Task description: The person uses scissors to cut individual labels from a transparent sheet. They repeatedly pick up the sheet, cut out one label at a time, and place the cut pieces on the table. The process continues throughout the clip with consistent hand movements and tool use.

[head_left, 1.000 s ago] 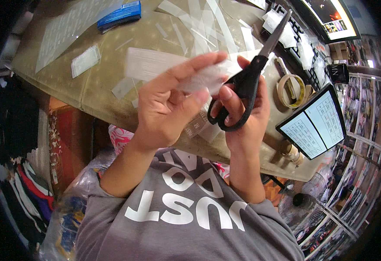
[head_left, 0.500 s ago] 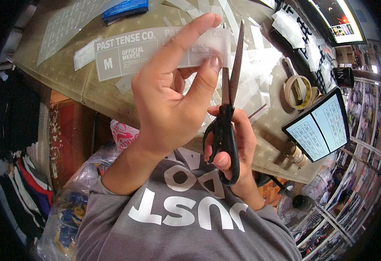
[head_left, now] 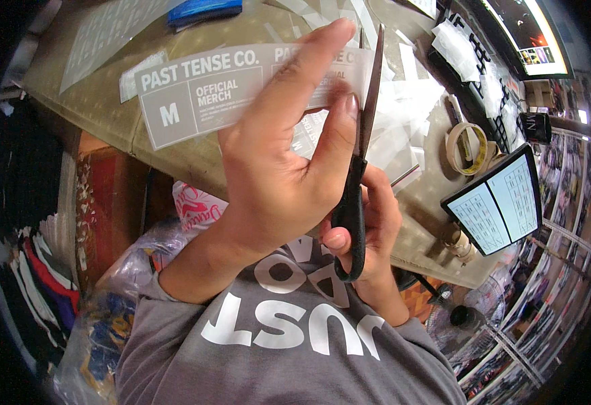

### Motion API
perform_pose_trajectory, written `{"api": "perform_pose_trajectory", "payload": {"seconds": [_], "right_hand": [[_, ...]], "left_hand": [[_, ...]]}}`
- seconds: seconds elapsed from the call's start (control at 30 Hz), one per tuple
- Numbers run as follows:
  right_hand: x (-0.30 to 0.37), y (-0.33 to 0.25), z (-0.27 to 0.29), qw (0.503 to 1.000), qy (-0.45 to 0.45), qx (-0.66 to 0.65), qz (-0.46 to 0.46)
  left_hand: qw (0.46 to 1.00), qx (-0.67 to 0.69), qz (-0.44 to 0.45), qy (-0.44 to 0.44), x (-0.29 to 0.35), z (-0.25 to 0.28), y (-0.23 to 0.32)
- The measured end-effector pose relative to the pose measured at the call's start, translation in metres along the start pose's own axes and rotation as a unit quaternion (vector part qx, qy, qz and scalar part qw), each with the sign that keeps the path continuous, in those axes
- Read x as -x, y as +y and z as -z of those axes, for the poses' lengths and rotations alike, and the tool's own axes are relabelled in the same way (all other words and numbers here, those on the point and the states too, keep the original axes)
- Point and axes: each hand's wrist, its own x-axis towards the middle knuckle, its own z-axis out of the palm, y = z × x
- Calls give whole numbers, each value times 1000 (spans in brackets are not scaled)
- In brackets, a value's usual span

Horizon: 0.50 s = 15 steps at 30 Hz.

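Observation:
My left hand [head_left: 275, 162] pinches a translucent strip of white-printed labels [head_left: 204, 94] between thumb and fingers, its free end reaching out to the left above the table. With fingers through the black handles, my right hand [head_left: 378, 223] grips a pair of scissors [head_left: 371, 115] upright. The blades stand at the right end of the strip, just beside my left thumb tip, and look nearly closed. Part of the strip is hidden behind my left fingers. More printed film [head_left: 307, 135] shows beneath my left hand.
Film scraps [head_left: 407, 101] cover the table [head_left: 180, 158] beyond my hands. At right are a tape roll [head_left: 466, 148], a tablet [head_left: 498, 199], a keyboard [head_left: 474, 61] under plastic pieces, and a monitor [head_left: 528, 34]. A blue packet [head_left: 204, 12] lies at the far left; a fan [head_left: 467, 314] stands lower right.
The scissor blades have come together at the strip's right end, and the handles have closed. Both hands have shifted slightly right, and the strip's left end has dipped a little.

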Motion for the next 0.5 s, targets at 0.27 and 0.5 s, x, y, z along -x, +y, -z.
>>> {"api": "perform_pose_trajectory", "payload": {"seconds": [0.27, 0.5], "right_hand": [[-2, 5, 1, 1000, 2, 21, 19], [2, 3, 1, 999, 15, 11, -37]], "left_hand": [[1000, 5, -11, 7, -1, -2, -5], [1000, 17, -2, 5, -2, -3, -7]]}}
